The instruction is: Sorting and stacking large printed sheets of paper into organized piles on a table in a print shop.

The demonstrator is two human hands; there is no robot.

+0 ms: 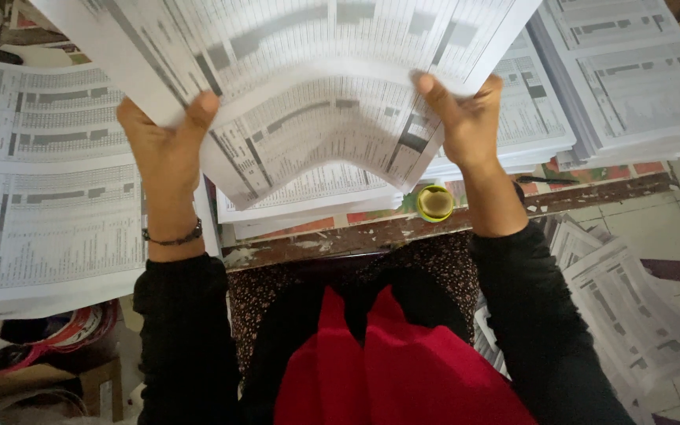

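Between the two thumbs, a large printed sheet (301, 102) of grey tables is held raised and bowed, its near edge curling down toward the body. Left hand (168, 149): thumb laid over the sheet's near-left edge, the other fingers hidden behind the paper, so the grip reads as a pinch on that edge. Right hand (466, 122): thumb pressed on the near-right edge, fingers curled behind, likewise clamped on the paper. Beneath the fingers lie further printed sheets (308, 193) on the worn table edge (403, 228); a stack of sheets (49, 197) lies outboard of the left fingers, another stack (639, 86) beyond the right. A small yellow-rimmed cup (435, 202) stands just below the right wrist. Judged good practice: keep both pinches level and equally taut so the bow flattens, and hold the hanging edge clear of the cup.
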